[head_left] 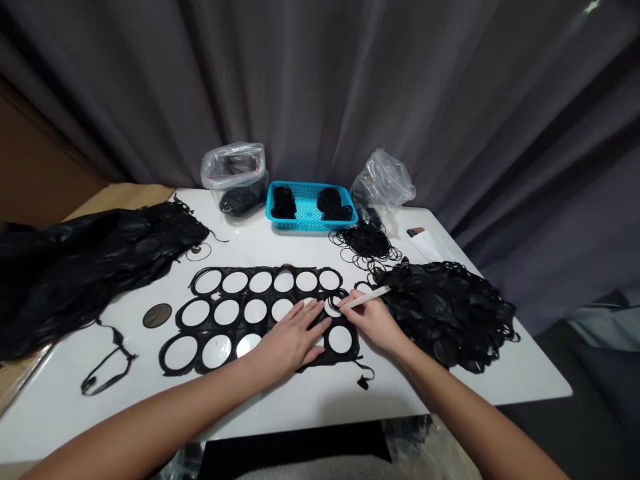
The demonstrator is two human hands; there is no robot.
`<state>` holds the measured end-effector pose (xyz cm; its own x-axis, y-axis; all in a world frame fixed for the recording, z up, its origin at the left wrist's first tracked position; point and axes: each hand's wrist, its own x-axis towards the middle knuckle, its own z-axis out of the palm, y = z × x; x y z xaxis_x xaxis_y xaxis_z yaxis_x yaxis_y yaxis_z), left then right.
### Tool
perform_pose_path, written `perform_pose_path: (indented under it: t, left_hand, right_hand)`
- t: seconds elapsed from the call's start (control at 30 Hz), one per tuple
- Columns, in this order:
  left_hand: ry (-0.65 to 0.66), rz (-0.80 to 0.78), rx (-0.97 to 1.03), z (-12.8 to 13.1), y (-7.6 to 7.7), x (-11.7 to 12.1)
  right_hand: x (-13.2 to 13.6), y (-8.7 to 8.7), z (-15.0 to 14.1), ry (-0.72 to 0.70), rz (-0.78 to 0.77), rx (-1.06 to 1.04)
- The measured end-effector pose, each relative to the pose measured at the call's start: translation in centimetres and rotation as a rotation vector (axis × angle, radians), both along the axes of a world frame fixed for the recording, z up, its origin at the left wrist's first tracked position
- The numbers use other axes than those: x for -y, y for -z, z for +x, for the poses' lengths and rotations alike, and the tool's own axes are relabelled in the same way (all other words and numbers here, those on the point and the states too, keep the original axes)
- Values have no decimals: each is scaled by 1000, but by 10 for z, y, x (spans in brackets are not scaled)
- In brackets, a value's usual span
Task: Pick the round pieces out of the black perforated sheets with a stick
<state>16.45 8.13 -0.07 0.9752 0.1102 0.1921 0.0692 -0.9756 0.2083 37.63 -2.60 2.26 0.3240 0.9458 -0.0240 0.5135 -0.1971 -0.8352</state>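
A thin black sheet [227, 321] with rows of round holes lies flat on the white table, whose top shows through the holes. My left hand [295, 337] rests on the sheet's right part, palm down with fingers spread, covering some holes. In my right hand [375, 323] is a slim white pen-like tool [367, 296], pinched between the fingers. Its lower tip meets the rim of a hole in the middle row near the right end, where a loose black ring stands slightly raised. The exact kind of tool tip is hidden.
Behind the sheet stands a blue basket [313, 225] holding black rings, between two clear plastic bags [234, 163] [384, 177]. Loose black rings [367, 241] lie by the basket. Black sheet heaps [450, 313] [100, 260] flank the work. A dark disc [157, 315] lies left; a phone [415, 232] lies back right.
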Motion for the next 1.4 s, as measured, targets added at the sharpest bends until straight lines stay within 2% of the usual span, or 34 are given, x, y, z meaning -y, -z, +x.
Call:
perform_pose_path:
  t: [0.13,0.3,0.57,0.7,0.87,0.93,1.07,1.13,1.3,1.4]
  left_hand:
    - [-33,3,-34,-8,9,8]
    - [-33,-38,-40,-8,8,7]
    - [-17,-50,-33,-11,8,8]
    - [-20,-59,-5,-11,11,8]
    - [-18,-55,5,-12,12,8]
    - [-21,-55,22,-13,13,8]
    - [-20,-55,22,-12,11,7]
    - [-7,-61,13,-12,6,7]
    - [-14,-73,9,-14,-3,14]
    - [-28,-78,6,-17,1,18]
  right_hand:
    - [8,6,-13,3,10,-51]
    - [9,7,-14,-26,19,-120]
    - [8,11,-15,-98,54,4]
    - [11,14,-21,-141,125,160]
    - [15,24,-28,-260,201,538]
    - [11,23,-15,-202,175,662]
    - [4,8,30,227,178,788]
    - [6,0,43,349,208,750]
    - [22,-4,38,298,195,567]
    - [28,-1,43,374,185,589]
